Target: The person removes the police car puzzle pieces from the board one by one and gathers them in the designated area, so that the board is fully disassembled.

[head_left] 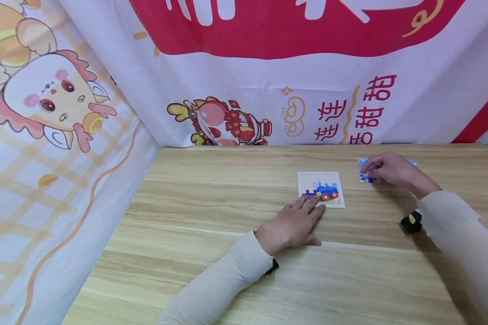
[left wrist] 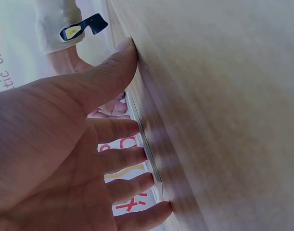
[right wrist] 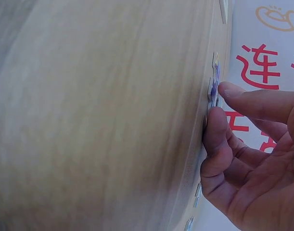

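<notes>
Two-Handed Work Layout

On tabletop [head_left: 179, 212]: square puzzle board [head_left: 309, 179], partly filled with blue locomotive picture [head_left: 331, 192]. At near-left corner of board: left grip [head_left: 291, 225], opened wide, touching with fingertips, grasping nothing. Right of board, well apart: blue puzzle piece [head_left: 366, 178], beneath right grip [head_left: 392, 169]. At right grip: curled nearly closed, with thumb and index finger at piece; cannot tell whether pinched. Alongside: further puzzle pieces [head_left: 362, 160], partly covered

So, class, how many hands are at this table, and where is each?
2: the left hand at the puzzle board's near edge, the right hand at loose puzzle pieces to the board's right. Neither is hidden.
</notes>
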Demonstrator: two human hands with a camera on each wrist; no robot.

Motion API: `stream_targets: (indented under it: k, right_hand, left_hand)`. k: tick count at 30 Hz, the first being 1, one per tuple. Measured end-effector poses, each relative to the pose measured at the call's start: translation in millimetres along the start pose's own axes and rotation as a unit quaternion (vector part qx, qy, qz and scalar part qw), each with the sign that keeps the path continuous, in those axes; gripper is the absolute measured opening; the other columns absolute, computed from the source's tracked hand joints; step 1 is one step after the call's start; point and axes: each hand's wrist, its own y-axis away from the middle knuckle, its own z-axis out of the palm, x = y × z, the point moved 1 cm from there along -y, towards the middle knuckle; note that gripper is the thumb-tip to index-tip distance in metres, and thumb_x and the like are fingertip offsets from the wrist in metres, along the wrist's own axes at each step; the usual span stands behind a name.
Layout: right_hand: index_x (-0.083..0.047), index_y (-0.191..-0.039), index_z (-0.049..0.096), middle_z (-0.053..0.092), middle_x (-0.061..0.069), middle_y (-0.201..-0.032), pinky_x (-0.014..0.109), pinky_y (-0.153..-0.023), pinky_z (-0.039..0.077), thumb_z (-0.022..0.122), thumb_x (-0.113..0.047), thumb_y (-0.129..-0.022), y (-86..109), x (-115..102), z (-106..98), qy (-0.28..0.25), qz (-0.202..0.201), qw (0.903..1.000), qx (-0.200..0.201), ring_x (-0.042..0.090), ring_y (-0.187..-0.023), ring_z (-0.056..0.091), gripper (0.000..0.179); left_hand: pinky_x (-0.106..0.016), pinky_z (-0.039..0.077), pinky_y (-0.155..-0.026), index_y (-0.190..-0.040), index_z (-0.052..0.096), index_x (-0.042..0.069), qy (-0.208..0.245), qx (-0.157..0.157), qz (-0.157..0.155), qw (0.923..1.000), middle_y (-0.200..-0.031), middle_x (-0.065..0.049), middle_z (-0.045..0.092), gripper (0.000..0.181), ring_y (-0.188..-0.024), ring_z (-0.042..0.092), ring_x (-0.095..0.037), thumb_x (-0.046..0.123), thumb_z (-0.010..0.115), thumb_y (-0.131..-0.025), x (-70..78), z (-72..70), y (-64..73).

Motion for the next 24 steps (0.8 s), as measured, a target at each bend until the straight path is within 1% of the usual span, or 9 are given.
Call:
stream_targets:
  k: [4,8,11,17,24]
  right_hand:
    - [0.002,-0.124,0.072,0.065,0.018,-0.104,0.033,-0.068,0.047,0.054,0.001,-0.099,0.5,-0.2,0.3,-0.002,0.000,1.0000,-0.001,0.027,-0.087,0.056,0.031]
    - [0.002,-0.122,0.073,0.066,0.015,-0.099,0.032,-0.064,0.045,0.054,0.003,-0.096,0.6,-0.5,1.4,-0.008,-0.004,1.0000,0.001,0.025,-0.083,0.054,0.032]
    - [0.001,-0.122,0.073,0.066,0.015,-0.100,0.031,-0.064,0.044,0.053,0.003,-0.096,1.4,0.1,2.0,-0.009,0.000,1.0000,0.001,0.025,-0.083,0.054,0.033]
    - [0.000,-0.123,0.073,0.065,0.019,-0.110,0.033,-0.069,0.046,0.052,0.002,-0.097,3.5,1.3,2.6,-0.013,0.004,0.9999,0.002,0.027,-0.090,0.055,0.033]
    - [0.000,-0.122,0.073,0.064,0.017,-0.105,0.032,-0.067,0.045,0.053,0.002,-0.097,4.9,1.9,2.2,-0.011,0.001,0.9999,0.006,0.026,-0.088,0.053,0.032]
  left_hand:
    - [-0.043,0.034,-0.126,-0.168,0.024,0.024,0.004,-0.002,-0.001,1.0000,-0.178,0.000,0.014,0.086,-0.164,0.016,-0.024,0.059,0.061,-0.099,-0.2,-0.1,0.0]
    - [-0.043,0.033,-0.127,-0.169,0.023,0.024,0.010,-0.004,0.000,0.9999,-0.178,0.000,0.013,0.086,-0.164,0.015,-0.024,0.059,0.060,-0.100,-0.5,-0.5,0.4]
    - [-0.044,0.033,-0.127,-0.168,0.023,0.024,0.011,-0.004,0.001,0.9999,-0.178,0.000,0.013,0.085,-0.164,0.015,-0.024,0.059,0.060,-0.100,-0.6,-0.8,0.7]
    - [-0.044,0.033,-0.127,-0.169,0.023,0.023,0.007,-0.003,0.001,1.0000,-0.178,0.000,0.013,0.086,-0.164,0.015,-0.024,0.059,0.060,-0.100,-0.3,-1.3,1.1]
    - [-0.043,0.032,-0.127,-0.169,0.023,0.023,0.009,-0.005,0.002,0.9999,-0.178,0.000,0.012,0.085,-0.164,0.015,-0.024,0.058,0.060,-0.100,-0.3,-1.3,1.0]
